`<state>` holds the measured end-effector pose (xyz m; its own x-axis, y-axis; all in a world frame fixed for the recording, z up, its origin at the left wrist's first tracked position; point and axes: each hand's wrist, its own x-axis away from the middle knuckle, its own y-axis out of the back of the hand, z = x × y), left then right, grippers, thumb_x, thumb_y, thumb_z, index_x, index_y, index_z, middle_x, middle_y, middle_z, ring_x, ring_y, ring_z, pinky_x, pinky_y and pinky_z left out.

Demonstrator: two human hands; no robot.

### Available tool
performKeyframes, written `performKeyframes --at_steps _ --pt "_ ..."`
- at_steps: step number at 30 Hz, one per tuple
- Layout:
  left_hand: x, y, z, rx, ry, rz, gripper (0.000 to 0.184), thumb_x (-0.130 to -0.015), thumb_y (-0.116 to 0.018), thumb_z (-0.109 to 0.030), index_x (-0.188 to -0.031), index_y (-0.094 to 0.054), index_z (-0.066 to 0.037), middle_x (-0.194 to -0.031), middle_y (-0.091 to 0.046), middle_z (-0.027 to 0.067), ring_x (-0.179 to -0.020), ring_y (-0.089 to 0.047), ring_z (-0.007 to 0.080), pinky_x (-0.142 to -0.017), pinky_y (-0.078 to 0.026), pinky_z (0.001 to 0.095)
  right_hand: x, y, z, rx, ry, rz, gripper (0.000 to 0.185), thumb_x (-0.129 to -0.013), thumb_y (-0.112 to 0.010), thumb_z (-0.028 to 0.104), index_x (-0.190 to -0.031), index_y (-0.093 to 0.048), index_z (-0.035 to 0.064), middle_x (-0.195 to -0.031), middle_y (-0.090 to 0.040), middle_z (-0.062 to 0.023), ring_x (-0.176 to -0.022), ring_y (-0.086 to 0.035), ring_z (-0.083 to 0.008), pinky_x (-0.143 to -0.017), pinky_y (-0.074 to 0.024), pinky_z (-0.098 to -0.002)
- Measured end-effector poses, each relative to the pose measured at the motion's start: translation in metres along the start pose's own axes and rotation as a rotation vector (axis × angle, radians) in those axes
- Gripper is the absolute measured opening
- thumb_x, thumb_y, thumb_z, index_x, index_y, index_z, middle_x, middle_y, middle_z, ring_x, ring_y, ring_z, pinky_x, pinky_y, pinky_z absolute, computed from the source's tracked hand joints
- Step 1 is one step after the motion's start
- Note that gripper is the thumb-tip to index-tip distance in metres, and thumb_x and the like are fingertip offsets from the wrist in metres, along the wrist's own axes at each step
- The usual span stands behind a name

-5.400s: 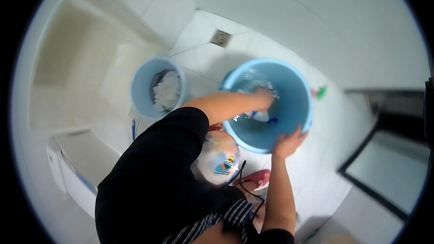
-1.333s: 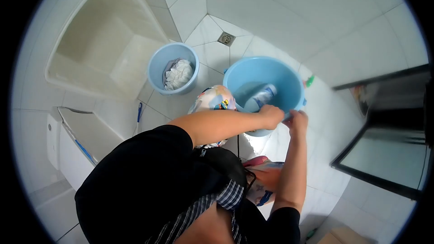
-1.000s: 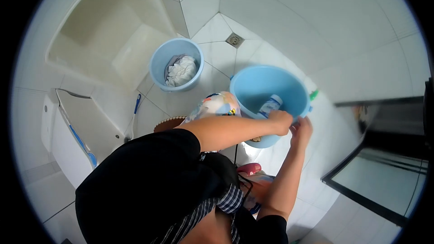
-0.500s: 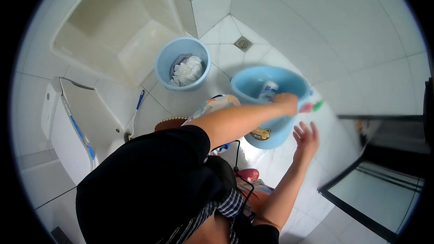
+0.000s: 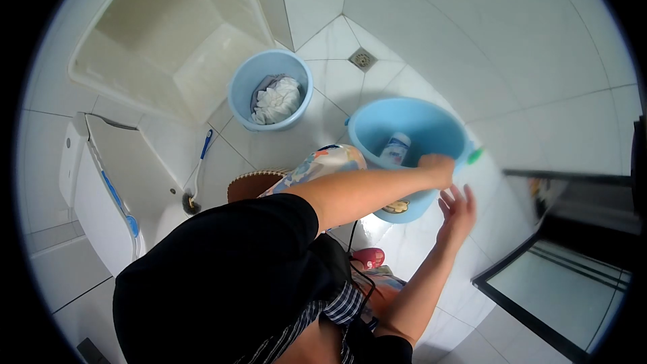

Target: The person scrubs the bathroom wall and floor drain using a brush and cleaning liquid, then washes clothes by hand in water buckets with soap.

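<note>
A light blue bucket [image 5: 367, 121] stands on the floor, with a brown bear sticker partly visible on its near side. Inside it leans a white and blue bottle [image 5: 395, 149]. My left hand [image 5: 437, 170] is closed at the bucket's near right rim; the rim seems to be in its fingers, though the fingertips are hidden. Just below it, my right hand [image 5: 457, 216] holds nothing, its fingers apart and palm turned up beside the bucket. A green object [image 5: 476, 156], too small to name, shows just beyond the bucket's right edge.
A second blue bucket [image 5: 237, 98] holds white and grey cloth [image 5: 278, 100]. A floor drain [image 5: 362, 59] lies in the corner. At left are a cream tub [image 5: 182, 40], a blue-handled brush [image 5: 206, 144] and a white toilet [image 5: 101, 209]. A black-framed glass panel [image 5: 566, 290] is at right.
My left hand and the bucket have moved slightly right. The bottle has shifted inside the bucket. A pink patch beside the green object is now out of sight. My right hand stays nearly still.
</note>
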<state>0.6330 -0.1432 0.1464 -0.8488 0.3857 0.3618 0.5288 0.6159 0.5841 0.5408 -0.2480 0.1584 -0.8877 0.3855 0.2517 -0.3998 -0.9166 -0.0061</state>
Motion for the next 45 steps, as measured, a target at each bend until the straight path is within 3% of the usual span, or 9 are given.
performKeyframes --at_steps 2,14,30,45 --pt "-0.006 0.002 0.001 0.011 0.032 -0.034 0.025 -0.071 -0.062 -0.012 -0.095 -0.064 -0.004 -0.095 -0.065 0.0170 -0.091 -0.064 0.0311 -0.075 -0.052 0.0401 0.003 -0.004 0.004 -0.036 -0.005 -0.026 0.039 -0.088 -0.045 0.008 -0.125 -0.040 -0.0030 -0.106 -0.060 -0.0166 -0.083 -0.064 -0.0228 -0.071 -0.0526 -0.0294" --pt "-0.021 0.055 0.021 0.120 0.248 -0.155 0.025 -0.075 -0.057 -0.009 -0.097 -0.065 -0.002 -0.102 -0.063 0.0196 -0.099 -0.061 0.0330 -0.081 -0.050 0.0408 0.010 -0.006 0.011 -0.037 0.031 -0.019 0.036 -0.088 -0.046 0.007 -0.122 -0.044 -0.0036 -0.106 -0.060 -0.0153 -0.082 -0.064 -0.0230 -0.071 -0.0525 -0.0297" --pt "-0.011 0.048 0.008 0.065 0.138 -0.105 0.024 -0.074 -0.059 -0.009 -0.095 -0.065 -0.001 -0.101 -0.064 0.0193 -0.098 -0.062 0.0325 -0.079 -0.051 0.0398 0.011 -0.001 0.006 -0.001 0.023 -0.045 0.033 -0.088 -0.046 0.006 -0.119 -0.047 -0.0030 -0.104 -0.061 -0.0146 -0.081 -0.064 -0.0225 -0.070 -0.0526 -0.0295" --pt "-0.048 0.072 0.062 0.207 0.377 -0.258 0.029 -0.076 -0.055 -0.015 -0.101 -0.064 -0.003 -0.110 -0.060 0.0196 -0.108 -0.056 0.0341 -0.089 -0.046 0.0399 0.018 -0.008 0.013 0.008 0.028 -0.021 0.031 -0.088 -0.047 0.007 -0.118 -0.049 -0.0026 -0.102 -0.061 -0.0135 -0.080 -0.064 -0.0217 -0.070 -0.0518 -0.0292"
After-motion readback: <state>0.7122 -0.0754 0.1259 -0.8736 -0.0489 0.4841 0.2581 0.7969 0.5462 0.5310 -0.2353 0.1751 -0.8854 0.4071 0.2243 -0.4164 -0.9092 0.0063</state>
